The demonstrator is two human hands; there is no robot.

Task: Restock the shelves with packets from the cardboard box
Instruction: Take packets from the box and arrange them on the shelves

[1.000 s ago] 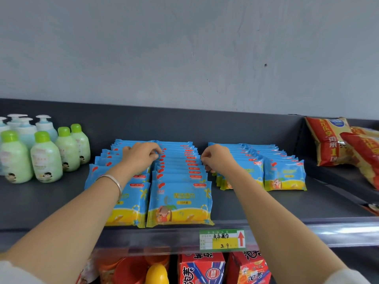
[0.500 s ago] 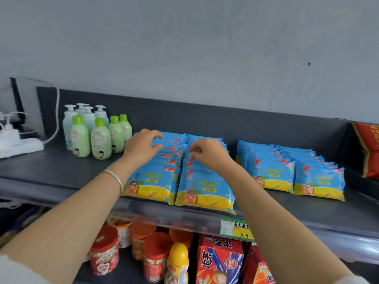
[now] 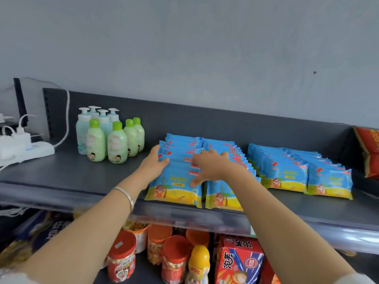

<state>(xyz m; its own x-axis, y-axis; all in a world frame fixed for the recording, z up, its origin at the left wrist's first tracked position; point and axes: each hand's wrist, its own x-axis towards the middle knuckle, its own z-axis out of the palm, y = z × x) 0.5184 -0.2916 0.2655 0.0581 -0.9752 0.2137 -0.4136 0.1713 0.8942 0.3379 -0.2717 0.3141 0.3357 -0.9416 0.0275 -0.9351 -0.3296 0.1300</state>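
Note:
Blue and yellow packets lie in overlapping rows on the dark grey top shelf (image 3: 71, 177). My left hand (image 3: 153, 162) rests against the left side of the leftmost packet row (image 3: 174, 185), fingers curled over its edge. My right hand (image 3: 209, 167) lies on top of the same row with fingers spread and the thumb pointing down onto the front packet. My right forearm crosses the second packet row (image 3: 223, 195). Two more packet rows (image 3: 287, 175) lie further right, untouched. Neither hand lifts a packet. No cardboard box is in view.
Green and pale blue bottles (image 3: 110, 138) stand left of the packets. A white power strip (image 3: 26, 149) with cables sits at the far left. A red snack bag (image 3: 369, 152) leans at the right end. Below are red-lidded jars (image 3: 123, 255) and a red box (image 3: 240, 261).
Both hands have shifted from the middle row onto the leftmost row. My right hand has spread its fingers flat. The view has swung left, and the power strip now shows.

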